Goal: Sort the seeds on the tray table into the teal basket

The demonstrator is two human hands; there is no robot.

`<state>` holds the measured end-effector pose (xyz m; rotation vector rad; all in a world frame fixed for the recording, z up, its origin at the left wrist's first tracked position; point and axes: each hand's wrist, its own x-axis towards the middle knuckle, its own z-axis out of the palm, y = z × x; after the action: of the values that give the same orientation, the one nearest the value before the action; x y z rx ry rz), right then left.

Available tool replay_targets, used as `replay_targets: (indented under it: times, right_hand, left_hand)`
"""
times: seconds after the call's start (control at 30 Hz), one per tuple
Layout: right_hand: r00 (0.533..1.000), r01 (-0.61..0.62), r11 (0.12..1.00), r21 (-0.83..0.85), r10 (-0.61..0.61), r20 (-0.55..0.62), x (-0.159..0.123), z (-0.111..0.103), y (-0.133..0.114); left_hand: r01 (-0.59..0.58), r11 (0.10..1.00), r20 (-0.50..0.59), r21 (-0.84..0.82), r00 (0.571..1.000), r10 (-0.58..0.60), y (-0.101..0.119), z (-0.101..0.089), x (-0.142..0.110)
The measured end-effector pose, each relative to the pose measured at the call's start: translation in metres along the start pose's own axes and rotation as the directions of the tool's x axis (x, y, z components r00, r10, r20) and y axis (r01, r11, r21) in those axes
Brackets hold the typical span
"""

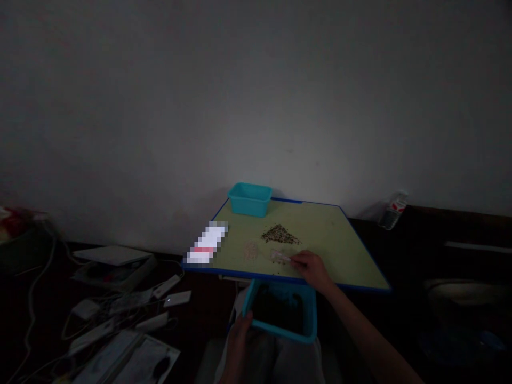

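Note:
My right hand (312, 266) is closed round the end of a small, pale, spoon-like tool (280, 257), held low over the near part of the table (344, 250). A few dark grains lie just below the tool. Beyond it spreads a heap of dark and light mixed grains (279, 234); to its left is a smaller patch of pale grains (250, 250). My left hand (240, 333) grips the left rim of a turquoise plastic basin (296, 336) on my lap, under the table's front edge. Dark stuff fills its bottom, too dim to name.
A second turquoise basin (250, 205) stands at the table's back left. At the left edge lies a bright, blurred-out phone-like screen (207, 244). Cables and white power adapters (132, 301) clutter the floor side at left. A clear bottle (394, 210) leans by the wall at right.

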<state>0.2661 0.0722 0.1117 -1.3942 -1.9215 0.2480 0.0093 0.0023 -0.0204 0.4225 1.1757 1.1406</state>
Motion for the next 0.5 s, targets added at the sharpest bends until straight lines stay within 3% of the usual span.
replay_targets:
  times: [0.4, 0.5]
  right_hand:
    - [1.000, -0.006, 0.999, 0.048, 0.006, -0.005, -0.025, -0.001, -0.011]
    - [1.000, -0.008, 0.998, 0.065, 0.008, 0.000, -0.027, 0.000, -0.015]
  left_hand:
    - [0.068, 0.988, -0.016, -0.136, 0.997, -0.071, 0.002, 0.003, -0.011]
    - [0.029, 0.997, -0.004, -0.076, 1.000, -0.030, 0.004, 0.003, -0.012]
